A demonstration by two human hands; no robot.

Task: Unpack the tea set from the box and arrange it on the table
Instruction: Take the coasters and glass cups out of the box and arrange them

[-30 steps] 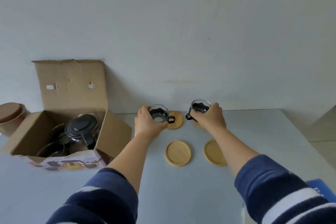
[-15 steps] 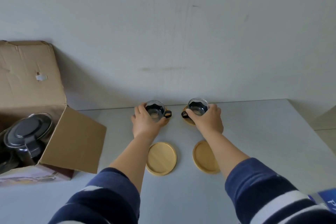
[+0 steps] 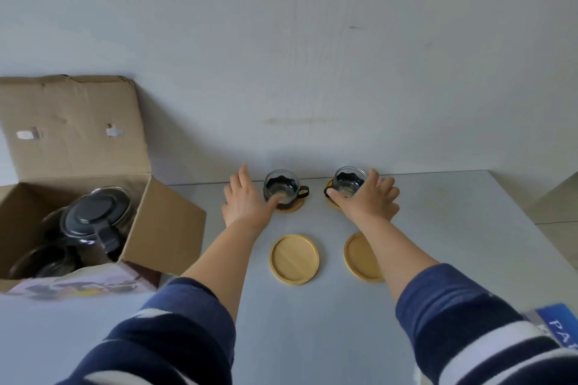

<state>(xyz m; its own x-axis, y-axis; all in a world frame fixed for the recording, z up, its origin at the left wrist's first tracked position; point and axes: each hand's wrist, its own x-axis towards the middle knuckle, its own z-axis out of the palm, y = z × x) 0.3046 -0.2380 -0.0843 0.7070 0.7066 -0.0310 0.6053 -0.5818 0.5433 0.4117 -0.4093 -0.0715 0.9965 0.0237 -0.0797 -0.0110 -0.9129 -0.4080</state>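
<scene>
Two glass cups with black handles stand on wooden coasters at the far side of the table. The left cup [image 3: 283,186] sits on its coaster [image 3: 294,206]; my left hand [image 3: 247,200] is beside it with fingers spread, the thumb touching the cup's base. The right cup [image 3: 347,184] sits on a coaster [image 3: 331,201]; my right hand [image 3: 370,200] is spread around it, fingers straightening, thumb at its front. Two bare coasters [image 3: 294,259] [image 3: 362,258] lie nearer me. The open cardboard box [image 3: 162,228] at left holds a black-lidded glass teapot [image 3: 93,219] and more glassware.
The grey table [image 3: 312,322] runs to a white wall behind the cups. A blue printed item [image 3: 560,327] lies at the right near edge. The table's right edge [image 3: 531,228] drops to a pale floor.
Both cups went down onto the far coasters and my fingers have opened off them. The view swung back left, showing more of the box.
</scene>
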